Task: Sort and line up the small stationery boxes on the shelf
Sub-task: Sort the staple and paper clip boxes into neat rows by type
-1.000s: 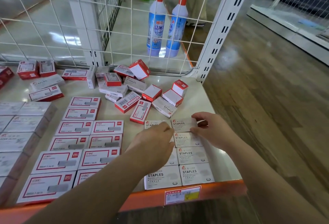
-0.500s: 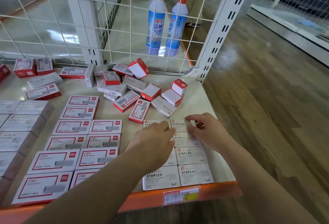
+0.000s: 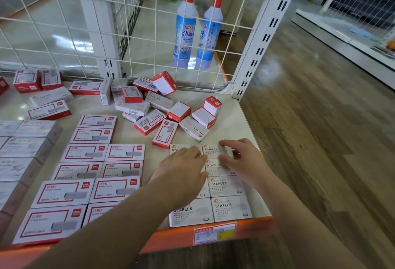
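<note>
Both hands apart, right hand (image 3: 241, 158) seemingly pinching rear staples box (image 3: 211, 151), left hand (image 3: 183, 170) flat beside it

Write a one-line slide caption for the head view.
Both hands, left hand and right hand, square up white STAPLES boxes on the shelf beside unsorted boxes.

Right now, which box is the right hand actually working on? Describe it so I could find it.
Start at the shelf's orange front edge and follow the right-hand column of white STAPLES boxes backward. The farthest box is it, the only one the right hand pinches.
</note>
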Motion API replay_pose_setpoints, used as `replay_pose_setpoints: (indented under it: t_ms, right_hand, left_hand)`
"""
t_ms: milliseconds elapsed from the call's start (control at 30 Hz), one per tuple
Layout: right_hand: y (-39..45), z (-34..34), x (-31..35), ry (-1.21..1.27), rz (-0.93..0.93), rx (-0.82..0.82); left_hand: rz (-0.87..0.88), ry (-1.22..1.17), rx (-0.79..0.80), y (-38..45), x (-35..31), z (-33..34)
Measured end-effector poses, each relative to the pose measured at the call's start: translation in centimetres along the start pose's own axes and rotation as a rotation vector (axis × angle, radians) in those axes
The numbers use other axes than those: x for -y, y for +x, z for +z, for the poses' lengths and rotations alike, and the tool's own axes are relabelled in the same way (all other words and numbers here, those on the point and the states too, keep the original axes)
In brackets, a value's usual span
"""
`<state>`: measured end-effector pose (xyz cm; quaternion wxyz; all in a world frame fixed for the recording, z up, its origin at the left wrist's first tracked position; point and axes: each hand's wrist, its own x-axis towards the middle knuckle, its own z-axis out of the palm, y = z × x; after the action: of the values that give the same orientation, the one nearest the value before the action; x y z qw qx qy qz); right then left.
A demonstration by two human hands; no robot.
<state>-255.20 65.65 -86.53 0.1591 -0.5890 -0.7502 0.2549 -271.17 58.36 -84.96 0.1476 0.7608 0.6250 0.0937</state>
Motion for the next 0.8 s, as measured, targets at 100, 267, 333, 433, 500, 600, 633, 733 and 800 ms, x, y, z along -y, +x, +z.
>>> replay_pose_setpoints:
  t_ms: [100,267,333,433,500,600,633,733,800]
  right_hand:
    - [-0.3,0.1,0.3,-0.003,0.015,-0.025]
    - [-0.5,0.4,1.3,-0.044,0.010,-0.111]
    - [-0.4,0.7,2.0,-0.037,-0.017,-0.134]
    - [0.2,0.9,2.8,-0.024,-0.020,-0.157]
    - [0.7,0.8,3.2,-0.030,-0.020,-0.175]
    - [1.8,0.5,3.6,-0.080,-0.015,-0.163]
    - [2.2,0.5,3.7,-0.103,-0.009,-0.153]
    - [3.3,0.3,3.5,-0.129,0.024,-0.138]
    - [4.1,0.2,3.3,-0.110,0.050,-0.147]
  left_hand:
    - [-0.012,-0.008,-0.031,-0.8,-0.1,-0.4]
    - [-0.114,-0.011,-0.087,-2.0,0.9,-1.2]
    - [-0.157,-0.008,-0.090,-2.1,1.6,-1.5]
    - [-0.185,-0.035,-0.079,-2.3,2.5,-2.1]
    - [-0.175,-0.043,-0.038,-2.4,2.8,-2.3]
    - [-0.151,-0.041,0.021,-2.1,2.8,-2.3]
    - [-0.138,-0.040,0.028,-1.9,2.7,-2.3]
    - [-0.088,-0.023,0.028,-1.0,2.2,-2.3]
    - [-0.061,-0.010,0.022,-0.4,1.9,-2.1]
